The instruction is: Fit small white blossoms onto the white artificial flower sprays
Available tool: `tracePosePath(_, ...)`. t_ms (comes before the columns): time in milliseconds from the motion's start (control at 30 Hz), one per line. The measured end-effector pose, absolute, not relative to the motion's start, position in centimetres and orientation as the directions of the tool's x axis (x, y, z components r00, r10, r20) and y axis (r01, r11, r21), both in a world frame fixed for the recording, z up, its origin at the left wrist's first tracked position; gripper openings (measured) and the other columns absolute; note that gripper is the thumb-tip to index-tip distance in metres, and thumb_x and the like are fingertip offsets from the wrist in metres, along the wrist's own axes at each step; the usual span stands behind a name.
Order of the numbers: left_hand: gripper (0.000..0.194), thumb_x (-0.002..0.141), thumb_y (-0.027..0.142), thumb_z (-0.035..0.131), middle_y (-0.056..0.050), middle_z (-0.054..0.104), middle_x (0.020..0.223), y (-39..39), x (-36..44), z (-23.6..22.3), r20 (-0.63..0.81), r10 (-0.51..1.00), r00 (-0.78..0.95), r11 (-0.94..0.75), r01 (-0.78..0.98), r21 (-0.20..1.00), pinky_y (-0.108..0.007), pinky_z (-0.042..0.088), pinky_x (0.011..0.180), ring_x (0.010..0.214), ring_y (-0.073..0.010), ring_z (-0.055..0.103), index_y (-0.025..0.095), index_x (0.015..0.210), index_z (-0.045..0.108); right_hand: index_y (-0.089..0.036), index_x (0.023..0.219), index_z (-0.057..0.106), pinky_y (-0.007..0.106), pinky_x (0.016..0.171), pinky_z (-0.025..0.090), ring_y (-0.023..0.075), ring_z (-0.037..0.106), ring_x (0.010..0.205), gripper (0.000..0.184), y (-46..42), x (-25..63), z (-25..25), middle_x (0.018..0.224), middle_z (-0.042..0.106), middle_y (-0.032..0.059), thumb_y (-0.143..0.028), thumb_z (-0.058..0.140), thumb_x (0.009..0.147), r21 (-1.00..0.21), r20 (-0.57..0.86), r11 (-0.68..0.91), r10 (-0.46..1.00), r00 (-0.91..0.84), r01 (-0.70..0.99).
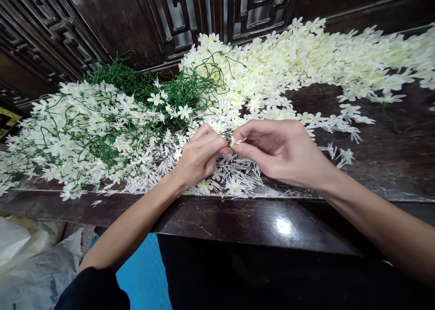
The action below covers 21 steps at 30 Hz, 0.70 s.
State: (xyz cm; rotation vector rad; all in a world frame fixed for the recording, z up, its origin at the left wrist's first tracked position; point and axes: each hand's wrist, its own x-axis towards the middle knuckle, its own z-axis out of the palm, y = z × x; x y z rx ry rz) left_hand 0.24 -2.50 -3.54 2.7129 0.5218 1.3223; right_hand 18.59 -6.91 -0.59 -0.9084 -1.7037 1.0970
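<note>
My left hand (204,155) and my right hand (282,151) meet tip to tip above the dark wooden bench. Pinched between my right thumb and forefinger is a small white flower piece (233,141). Its green end reaches the closed fingers of my left hand, which seem to grip a thin green stem mostly hidden by them. Below both hands lie loose white stamen pieces (243,174) with thin spikes, among a few open artificial flowers (235,186).
Assembled white flowers with green stems (84,124) heap up on the left. Bare green stems (136,81) lie behind them. Loose cream petals (288,56) stretch along the back to the right. A carved wooden backrest (217,11) rises behind; plastic bags (41,269) are at lower left.
</note>
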Motion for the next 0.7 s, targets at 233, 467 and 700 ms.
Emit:
tracePosePath(233,0.025,0.098,0.021,0.042,0.001,0.047,0.061,-2.2,0.1,-3.5,0.716,0.314,0.624,-0.941,0.302,0.150,-0.028,0.039,0.060,0.064,-0.0148,0.042,0.020,0.074,0.047,-0.020,0.076,0.061,0.032,0.051,0.051,0.0162,0.057,0.062,0.007,-7.0,18.1,-0.7,0.072,0.062,0.0023,-0.022,0.064,0.081,-0.935,0.243,0.301,0.930,-0.276,0.189)
tracePosePath(467,0.016,0.097,0.028,0.047,-0.001,0.065,0.076,-1.1,0.1,-3.4,0.743,0.325,0.585,-0.940,0.284,0.187,-0.030,0.043,0.067,0.076,-0.0164,0.051,0.021,0.085,0.055,-0.024,0.100,0.062,0.042,0.088,0.057,0.0222,0.064,0.092,0.029,-5.7,20.1,-0.2,0.103,0.063,0.0048,-0.024,0.075,0.074,-0.917,0.322,0.379,0.886,-0.333,0.123)
tracePosePath(700,0.010,0.094,0.030,0.053,-0.001,0.069,0.082,-0.8,-0.3,-3.5,0.735,0.278,0.618,-0.955,0.260,0.141,-0.033,0.045,0.070,0.081,-0.0178,0.053,0.023,0.090,0.060,-0.025,0.102,0.063,0.045,0.085,0.058,0.0230,0.064,0.093,0.036,-5.7,20.4,0.1,0.102,0.066,0.0036,-0.030,0.080,0.070,-0.832,0.419,0.517,0.823,-0.385,0.201)
